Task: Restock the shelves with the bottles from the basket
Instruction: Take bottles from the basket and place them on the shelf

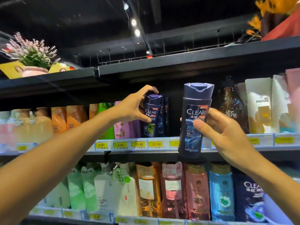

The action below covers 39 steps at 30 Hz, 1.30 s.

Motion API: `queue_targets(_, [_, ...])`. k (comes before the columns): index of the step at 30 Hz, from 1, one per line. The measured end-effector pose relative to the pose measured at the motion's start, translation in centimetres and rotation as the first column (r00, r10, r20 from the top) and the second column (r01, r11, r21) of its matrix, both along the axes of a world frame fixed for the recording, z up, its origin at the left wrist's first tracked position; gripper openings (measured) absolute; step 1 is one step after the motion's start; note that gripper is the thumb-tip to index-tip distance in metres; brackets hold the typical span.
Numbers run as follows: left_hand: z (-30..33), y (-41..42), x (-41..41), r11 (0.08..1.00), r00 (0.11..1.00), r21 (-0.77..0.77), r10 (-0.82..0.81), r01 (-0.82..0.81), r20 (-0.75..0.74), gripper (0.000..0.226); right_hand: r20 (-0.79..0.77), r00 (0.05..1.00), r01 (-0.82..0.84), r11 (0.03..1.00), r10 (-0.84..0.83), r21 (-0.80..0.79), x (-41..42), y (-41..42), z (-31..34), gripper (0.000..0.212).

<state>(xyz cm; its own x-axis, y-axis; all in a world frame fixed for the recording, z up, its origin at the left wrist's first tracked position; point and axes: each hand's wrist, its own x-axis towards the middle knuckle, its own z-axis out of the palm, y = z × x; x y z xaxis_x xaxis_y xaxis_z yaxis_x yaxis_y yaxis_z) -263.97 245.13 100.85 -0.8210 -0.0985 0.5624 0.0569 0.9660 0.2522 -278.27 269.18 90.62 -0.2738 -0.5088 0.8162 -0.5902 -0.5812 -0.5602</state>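
Left hand (134,104): fingers curl around the dark blue plastic CLEAR bottle (152,117) standing at the black metal shelf's front edge (146,151).
Right hand (227,129): fingers pinch a second dark blue CLEAR bottle (194,120), upright before that edge.

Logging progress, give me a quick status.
Left hand grips shelved dark-blue Clear bottle. Right hand holds second dark-blue Clear bottle off-shelf. Gap beside it unobstructed.

Dark ceiling (81,17) with round spotlights (134,22) above black shelving (162,67); a potted plant (32,54) on top.

Dim aisle, ceiling spotlights (134,22) glaring, edges seemingly blurred, warped
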Motion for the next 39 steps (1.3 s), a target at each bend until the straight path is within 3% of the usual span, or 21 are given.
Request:
queue_targets(3, [0.5,-0.7,-0.2,0.997,0.998,-0.068,0.048,-0.045,0.05,0.087,-0.005,1.0,-0.025,1.0,0.025,0.004,-0.1,-0.4,0.0,0.032])
queue_targets(8, [0.6,-1.7,-0.9,0.988,0.985,-0.055,0.146,-0.142,0.09,0.086,0.021,0.999,-0.042,0.999,0.041,0.01,0.0,-1.3,-0.5,0.033])
queue_targets(11, [0.6,-2.0,-1.3,0.953,0.956,-0.162,0.274,-0.256,0.101,0.086,0.023,0.999,-0.037,0.999,0.036,0.032,0.1,-1.6,-1.0,0.03])
queue_targets(15, [0.7,-1.2,-1.0,0.778,0.872,-0.465,0.488,-0.423,0.024,0.074,0.042,0.999,-0.03,0.998,0.028,0.046,0.1,-1.9,-1.3,0.029])
queue_targets(17, [0.5,-1.1,-1.0,0.706,0.838,-0.539,0.545,-0.46,-0.002,0.066,0.043,0.999,-0.021,0.998,0.019,0.056,0.1,-2.0,-1.4,0.029])
queue_targets(27, [-0.7,-0.6,-2.2,0.57,0.776,-0.619,0.623,-0.541,-0.105,0.067,0.019,1.0,0.014,0.998,-0.015,0.068,1.0,-2.2,-1.4,0.032])
queue_targets(34, [-0.9,-1.4,-3.6,0.517,0.738,-0.647,0.667,-0.56,-0.105,0.103,0.016,1.0,0.024,0.996,-0.025,0.084,1.2,-2.1,-1.5,0.032])
queue_targets(39, [-0.8,-1.7,-4.1,0.48,0.733,-0.681,0.669,-0.553,-0.123,0.102,0.009,0.999,0.043,0.995,-0.044,0.093,1.3,-2.3,-1.6,0.033])
